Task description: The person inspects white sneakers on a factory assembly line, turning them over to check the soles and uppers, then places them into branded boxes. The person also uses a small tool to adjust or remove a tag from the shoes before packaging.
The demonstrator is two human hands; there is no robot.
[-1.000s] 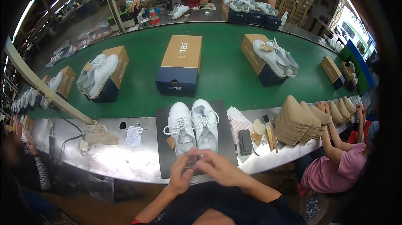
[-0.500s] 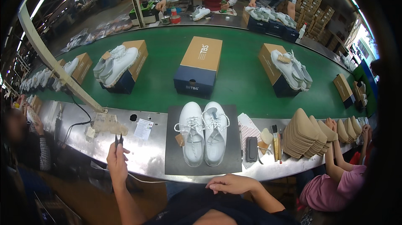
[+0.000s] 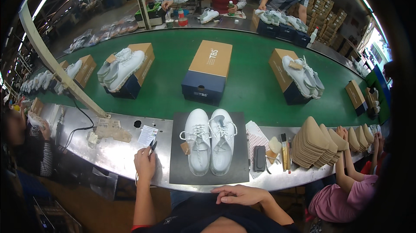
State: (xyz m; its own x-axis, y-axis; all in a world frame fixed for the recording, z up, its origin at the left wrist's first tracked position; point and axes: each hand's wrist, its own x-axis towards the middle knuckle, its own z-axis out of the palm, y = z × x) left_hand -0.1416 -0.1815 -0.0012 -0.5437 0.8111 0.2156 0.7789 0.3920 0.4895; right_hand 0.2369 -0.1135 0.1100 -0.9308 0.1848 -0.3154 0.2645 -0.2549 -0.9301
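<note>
My left hand (image 3: 144, 163) is closed around small black pointed snips (image 3: 152, 146), above the steel table left of a black mat. Their two tips stand slightly apart and point away from me. On the mat (image 3: 182, 176) a pair of white lace-up shoes (image 3: 198, 146) lies with toes pointing away. A small brown tag (image 3: 185, 148) hangs at the left shoe's outer side. My right hand (image 3: 242, 194) rests against my body at the table's front edge, fingers loosely stretched leftward, with nothing visible in it.
Beyond the table runs a green conveyor (image 3: 164, 77) carrying a closed shoebox (image 3: 209, 66) and shoe-topped boxes. Right of the mat lie a dark grey block (image 3: 259, 158), brushes (image 3: 284, 151) and stacked tan inserts (image 3: 310, 143). A metal post (image 3: 58, 68) rises at left. Co-workers sit on both sides.
My left hand has moved rightward with the snips, from beside the tan scraps to just below the printed card. My right hand stays nearly in place. The view has shifted slightly.
</note>
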